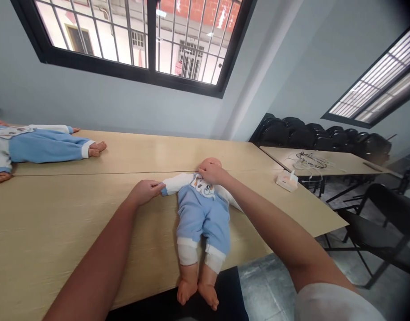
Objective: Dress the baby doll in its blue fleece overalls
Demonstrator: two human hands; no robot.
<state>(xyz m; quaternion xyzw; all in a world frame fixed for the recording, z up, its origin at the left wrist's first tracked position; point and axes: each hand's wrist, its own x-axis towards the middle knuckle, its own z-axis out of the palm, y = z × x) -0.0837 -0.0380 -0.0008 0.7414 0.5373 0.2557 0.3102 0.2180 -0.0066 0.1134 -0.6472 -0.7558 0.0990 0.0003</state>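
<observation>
A baby doll [205,209] in a white top and light blue trousers lies on its back on the table, feet toward me and over the near edge. A white bib [205,186] with a cartoon face covers its chest. My left hand [146,192] is closed around the doll's hand at the blue cuff [164,191], with that arm stretched out to the left. At the neck, my right hand [212,174] has its fingers bent together on the collar, just below the doll's head [209,162]. It partly hides the head and the upper bib.
A second doll [51,145] in similar clothes lies at the far left of the wooden table [141,151]. A tissue box [287,180] stands near the right edge. Cables [308,161] lie on another table. Black chairs [385,223] stand at the right, with more along the wall.
</observation>
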